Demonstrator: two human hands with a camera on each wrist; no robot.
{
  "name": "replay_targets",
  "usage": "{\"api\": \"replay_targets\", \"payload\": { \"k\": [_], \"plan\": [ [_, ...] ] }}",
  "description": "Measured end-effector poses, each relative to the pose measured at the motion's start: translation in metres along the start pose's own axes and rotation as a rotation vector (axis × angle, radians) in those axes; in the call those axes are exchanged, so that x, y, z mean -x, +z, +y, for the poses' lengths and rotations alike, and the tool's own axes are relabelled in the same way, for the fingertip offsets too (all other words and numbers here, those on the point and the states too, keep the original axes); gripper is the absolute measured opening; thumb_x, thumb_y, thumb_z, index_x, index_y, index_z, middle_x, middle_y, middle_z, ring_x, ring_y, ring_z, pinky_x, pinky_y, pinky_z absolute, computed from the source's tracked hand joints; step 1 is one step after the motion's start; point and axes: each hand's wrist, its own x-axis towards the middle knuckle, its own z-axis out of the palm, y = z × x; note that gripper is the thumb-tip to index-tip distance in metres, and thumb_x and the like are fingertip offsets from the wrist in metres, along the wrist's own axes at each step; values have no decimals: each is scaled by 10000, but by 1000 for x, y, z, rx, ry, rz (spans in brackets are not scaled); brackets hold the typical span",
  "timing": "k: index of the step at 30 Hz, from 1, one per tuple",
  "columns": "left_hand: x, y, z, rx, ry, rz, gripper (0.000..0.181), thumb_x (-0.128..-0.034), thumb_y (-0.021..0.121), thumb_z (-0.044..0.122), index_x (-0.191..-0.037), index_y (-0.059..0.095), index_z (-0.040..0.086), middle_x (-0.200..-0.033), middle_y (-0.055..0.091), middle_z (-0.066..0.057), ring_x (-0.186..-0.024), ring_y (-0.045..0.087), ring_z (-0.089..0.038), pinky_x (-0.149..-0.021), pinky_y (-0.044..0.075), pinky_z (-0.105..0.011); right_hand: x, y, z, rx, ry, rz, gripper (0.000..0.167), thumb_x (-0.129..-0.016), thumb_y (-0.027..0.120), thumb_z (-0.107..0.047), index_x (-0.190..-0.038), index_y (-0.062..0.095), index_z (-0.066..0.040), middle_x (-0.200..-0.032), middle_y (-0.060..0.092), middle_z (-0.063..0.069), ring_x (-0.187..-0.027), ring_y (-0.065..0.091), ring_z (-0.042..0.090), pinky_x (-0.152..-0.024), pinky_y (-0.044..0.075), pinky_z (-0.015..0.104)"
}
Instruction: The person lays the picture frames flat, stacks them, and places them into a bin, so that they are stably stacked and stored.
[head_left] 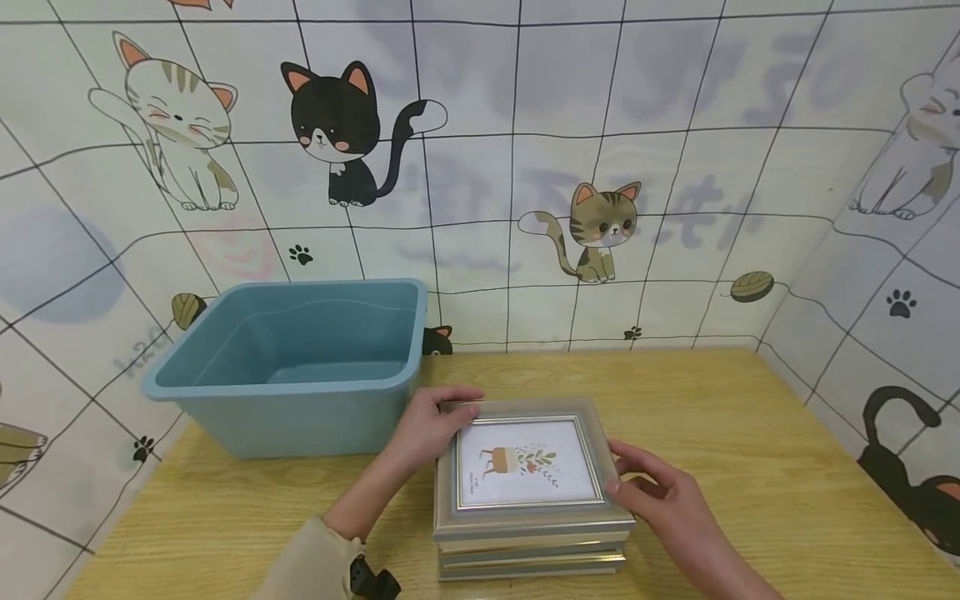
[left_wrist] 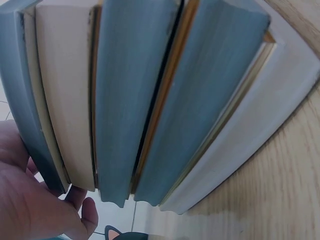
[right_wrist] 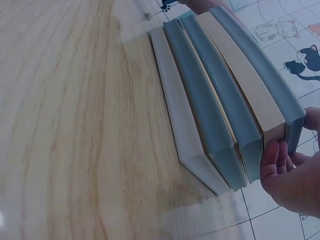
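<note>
A stack of several picture frames (left_wrist: 132,100) (right_wrist: 210,105) lies flat on the table, silver and cream edges showing. The uppermost frame (head_left: 527,525) (left_wrist: 30,95) (right_wrist: 265,65) is silver, with a plant picture facing up. My left hand (head_left: 431,429) (left_wrist: 42,200) grips its far left corner, thumb on top and fingers at the far side. My right hand (head_left: 671,500) (right_wrist: 295,175) pinches its right edge, thumb on the rim; in the right wrist view the fingertips lie against the cream frame (right_wrist: 274,131) just below.
A light blue plastic bin (head_left: 300,421) stands left of the stack, near the left forearm, with its inside visibly bare. The wooden table (head_left: 750,450) meets a wall covering (head_left: 480,183) printed with cats and grid lines behind and at the sides.
</note>
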Motion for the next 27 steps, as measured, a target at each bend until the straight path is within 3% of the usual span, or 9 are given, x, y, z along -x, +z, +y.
{"api": "replay_targets", "payload": {
  "k": [4,8,11,14,18,23,27],
  "plan": [
    [1,-1,5,-10,28,2,215,-985,662,69,-1173,766,75,-1160,740,-76,-1197,623,-267,-1028,470,-495,-4,-4,1,48,-35,-4,530,-985,688,-142,-1475,521,-34,-1219,556,151,-942,664,164,-796,547,290],
    [6,-3,14,-31,46,4,240,-992,655,63,-1211,751,75,-1172,730,-82,-1138,648,-235,-958,519,-435,-11,-10,-1,71,-68,22,535,-1006,658,-127,-1497,481,-12,-1232,548,149,-860,658,158,-738,560,297],
    [9,-4,19,-45,58,10,260,-989,665,77,-1237,745,91,-1220,716,-78,-1072,664,-227,-862,539,-392,-15,-15,-6,77,-106,43,523,-1009,650,-117,-1491,478,-5,-1212,564,94,-859,664,162,-731,564,304],
    [12,-4,25,-47,77,21,283,-981,685,104,-1259,738,110,-1286,694,-70,-1108,668,-239,-875,541,-401,-19,-19,-12,110,-163,58,506,-1013,650,-128,-1480,492,-13,-1208,584,19,-879,666,150,-761,556,287],
    [19,-4,35,-50,148,33,312,-969,700,93,-1280,724,101,-1335,665,-76,-1250,607,-269,-996,502,-477,-24,-21,-24,185,-239,73,499,-1020,649,-157,-1484,505,-41,-1246,588,4,-938,650,102,-804,548,256],
    [28,-9,52,-63,251,68,350,-950,708,46,-1293,717,118,-1336,663,-39,-1296,563,-260,-1017,480,-510,-37,-15,-41,263,-308,66,511,-1022,651,-163,-1501,501,-64,-1345,580,116,-1054,599,31,-854,517,202],
    [35,-22,63,-65,304,87,355,-958,705,53,-1305,708,123,-1340,654,-8,-1339,522,-245,-1030,455,-531,-49,-6,-55,277,-335,43,522,-1013,664,-146,-1503,503,-63,-1383,571,157,-1109,589,99,-873,497,190]
  ]
}}
